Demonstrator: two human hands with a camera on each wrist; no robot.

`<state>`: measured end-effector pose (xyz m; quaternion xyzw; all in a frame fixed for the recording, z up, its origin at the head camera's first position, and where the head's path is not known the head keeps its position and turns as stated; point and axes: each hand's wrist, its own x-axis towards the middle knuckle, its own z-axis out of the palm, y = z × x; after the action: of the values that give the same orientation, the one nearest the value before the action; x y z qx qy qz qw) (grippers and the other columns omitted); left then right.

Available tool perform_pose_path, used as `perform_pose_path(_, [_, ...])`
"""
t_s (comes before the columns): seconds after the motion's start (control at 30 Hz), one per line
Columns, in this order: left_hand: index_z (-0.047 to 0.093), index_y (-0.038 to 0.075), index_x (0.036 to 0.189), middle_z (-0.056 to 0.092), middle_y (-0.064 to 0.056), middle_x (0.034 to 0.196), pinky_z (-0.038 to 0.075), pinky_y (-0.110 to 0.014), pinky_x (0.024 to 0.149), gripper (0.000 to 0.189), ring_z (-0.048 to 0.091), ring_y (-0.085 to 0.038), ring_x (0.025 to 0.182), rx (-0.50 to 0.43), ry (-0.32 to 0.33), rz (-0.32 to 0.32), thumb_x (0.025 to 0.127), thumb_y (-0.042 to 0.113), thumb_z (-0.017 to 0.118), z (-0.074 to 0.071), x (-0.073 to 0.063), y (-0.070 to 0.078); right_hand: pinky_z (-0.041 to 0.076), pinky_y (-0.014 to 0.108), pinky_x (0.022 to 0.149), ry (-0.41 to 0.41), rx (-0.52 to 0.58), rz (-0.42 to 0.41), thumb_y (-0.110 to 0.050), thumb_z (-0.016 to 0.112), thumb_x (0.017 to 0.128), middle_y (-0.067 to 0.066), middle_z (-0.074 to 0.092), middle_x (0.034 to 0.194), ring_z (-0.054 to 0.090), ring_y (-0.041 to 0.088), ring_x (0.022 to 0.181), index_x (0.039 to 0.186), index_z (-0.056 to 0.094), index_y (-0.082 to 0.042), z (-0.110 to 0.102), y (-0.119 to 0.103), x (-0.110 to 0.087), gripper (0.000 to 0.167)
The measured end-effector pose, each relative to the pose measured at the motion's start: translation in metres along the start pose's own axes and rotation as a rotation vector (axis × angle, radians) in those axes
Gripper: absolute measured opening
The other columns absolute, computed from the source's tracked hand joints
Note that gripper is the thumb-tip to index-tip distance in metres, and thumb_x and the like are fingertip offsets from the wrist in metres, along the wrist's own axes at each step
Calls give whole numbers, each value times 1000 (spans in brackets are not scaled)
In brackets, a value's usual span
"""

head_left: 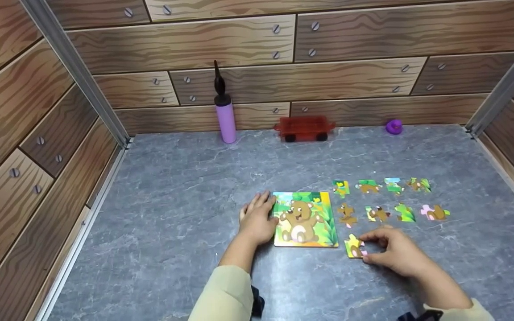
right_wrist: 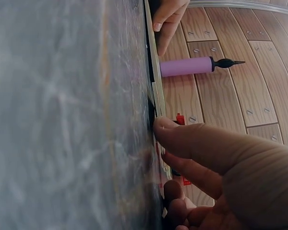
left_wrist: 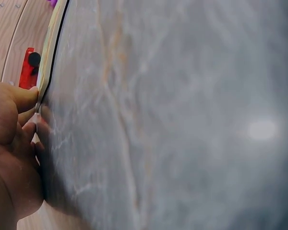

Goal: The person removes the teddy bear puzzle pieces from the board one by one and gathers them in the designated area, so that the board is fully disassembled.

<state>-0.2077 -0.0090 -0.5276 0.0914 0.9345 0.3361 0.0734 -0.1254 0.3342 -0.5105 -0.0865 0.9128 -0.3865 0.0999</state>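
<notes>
A square bear puzzle board [head_left: 305, 219] lies flat on the grey marbled table. Along its left edge rests my left hand [head_left: 258, 220], fingers fairly straight, with the thumb touching the rim; the left wrist view shows this edge close up. My right hand [head_left: 393, 249] pinches a yellow, brown and pink puzzle piece [head_left: 354, 247] between thumb and index finger, just right of the board's lower corner. In the right wrist view the thumb [right_wrist: 175, 136] lies at the piece's edge, and the other fingers are partly hidden. Several loose pieces, among them a brown one [head_left: 347, 215], lie beyond this hand.
Loose pieces form two rows right of the board, including a green one [head_left: 404, 212]. At the back wall stand a purple hand pump [head_left: 226, 120] with a black nozzle, a red toy wagon [head_left: 306, 128] and a purple rubber duck [head_left: 394, 127]. Wood-patterned walls enclose the table.
</notes>
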Motion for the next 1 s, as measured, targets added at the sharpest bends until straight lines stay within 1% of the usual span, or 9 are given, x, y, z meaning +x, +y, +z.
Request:
perform_pose_path(0.2, [50,12,159,33,-5,172,10,-58,128,59,22,-28,161,-12,6,-2,102,19,62,0,1,-2,47,29,77,-7,0,2,-16,94,80,4,66,108,53,20,92,119,77,-3,1,0,2,45])
perform_pose_path(0.5, [52,12,158,36,-5,171,8,-59,127,62,23,-29,160,-49,12,-11,97,19,65,1,2,-2,47,29,77,13,-26,-24,-17,95,77,4,65,107,52,20,91,118,77,-2,2,0,1,47])
perform_pose_path(0.83, [49,9,159,37,-7,170,10,-59,127,65,25,-30,160,-50,30,0,97,19,64,0,1,-3,48,30,78,10,-22,-2,-17,94,78,4,66,106,53,20,91,117,77,-2,3,0,4,45])
perform_pose_path(0.9, [48,9,159,37,-7,170,10,-59,127,65,25,-30,160,-55,32,-1,97,18,63,0,1,-3,48,31,78,11,-21,13,-18,95,78,5,66,108,54,21,93,119,76,-1,3,-1,4,49])
perform_pose_path(1.0, [48,9,159,38,-7,170,10,-59,127,62,25,-30,160,-71,37,-12,99,18,62,1,1,-3,47,31,78,26,8,54,-21,96,78,10,66,113,54,22,94,126,70,4,1,-1,2,61])
